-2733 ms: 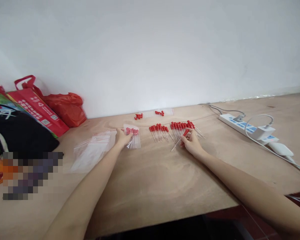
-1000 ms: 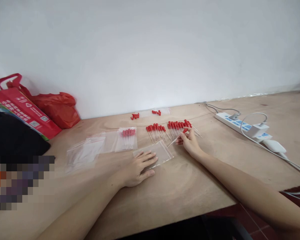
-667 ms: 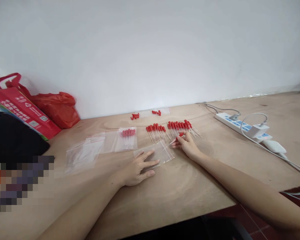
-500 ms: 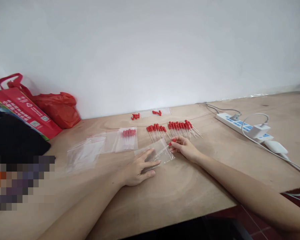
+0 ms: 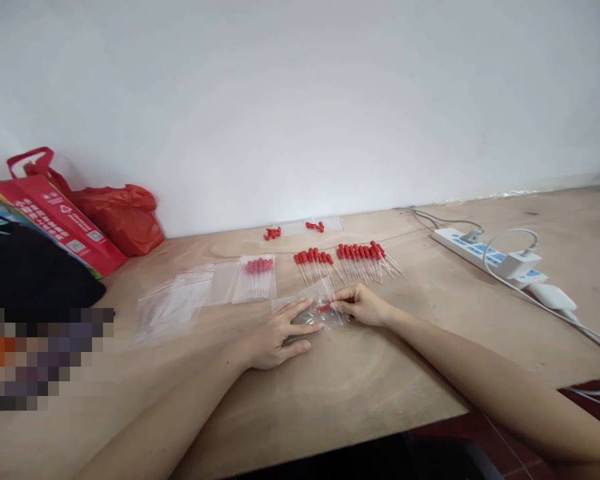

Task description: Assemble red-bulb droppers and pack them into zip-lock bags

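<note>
My left hand lies flat with fingers spread over a clear zip bag, pressing it against the wooden table. At the bag's right end, my right hand is closed in a pinch at the red bulb of a dropper. That bulb shows within the outline of the bag; the fingers cover part of it. Just beyond my hands lie two rows of droppers with red bulbs and thin clear stems, a left row and a right row.
Left of the hands, a bag of several droppers lies beside flat clear bags. Loose red bulbs sit near the wall. A power strip with cables is at right; red bags and a black bag are at left.
My right hand has moved left and slightly nearer, carrying the dropper's red bulb from the bag's mouth to within its outline. My left hand has stayed on the bag.
</note>
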A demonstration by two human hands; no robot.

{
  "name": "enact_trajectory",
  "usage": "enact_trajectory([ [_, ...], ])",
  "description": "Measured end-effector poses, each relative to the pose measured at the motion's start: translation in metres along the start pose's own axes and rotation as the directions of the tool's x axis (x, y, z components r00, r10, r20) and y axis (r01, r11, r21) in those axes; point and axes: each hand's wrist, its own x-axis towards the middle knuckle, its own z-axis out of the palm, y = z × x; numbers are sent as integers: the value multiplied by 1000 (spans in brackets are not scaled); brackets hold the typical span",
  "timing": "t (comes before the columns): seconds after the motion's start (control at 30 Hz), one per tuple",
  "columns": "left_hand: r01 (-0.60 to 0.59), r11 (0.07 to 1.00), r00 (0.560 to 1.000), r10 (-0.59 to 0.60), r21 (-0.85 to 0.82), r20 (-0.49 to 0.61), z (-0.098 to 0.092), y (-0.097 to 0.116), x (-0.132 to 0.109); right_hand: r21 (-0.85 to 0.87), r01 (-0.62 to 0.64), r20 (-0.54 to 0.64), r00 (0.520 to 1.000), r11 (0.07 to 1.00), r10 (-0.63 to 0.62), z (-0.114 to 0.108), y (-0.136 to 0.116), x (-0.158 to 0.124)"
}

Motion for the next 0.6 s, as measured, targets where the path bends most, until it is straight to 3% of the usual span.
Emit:
enact_trajectory([
  [0.13, 87, 994, 992, -93, -63, -91, -1, -8, -6, -39, -52, -199, 979, 998, 43, -1, 9, 1],
  [0.23, 166, 976, 969, -189, -142, -161, -1, -14, -9, -197, -78, -308, 951, 977, 14, -11, 13, 6],
  [0.33, 175, 970, 961, -205, -168, -183, 0, -16, -9, -518, -94, -400, 905, 850, -143, -26, 9, 22],
  [0.4, 161, 979, 960, -184, -124, -212, 0, -15, -8, -664, -168, -421, 890, 729, -178, -33, 2, 37],
  [0.5, 131, 989, 960, -143, -64, -242, -3, -12, -9, -704, -320, -439, 898, 633, -35, -35, -6, 61],
  [0.6, 105, 993, 972, -112, -44, -207, -6, -10, -14, -682, -375, -438, 897, 628, 60, -29, -6, 80],
])
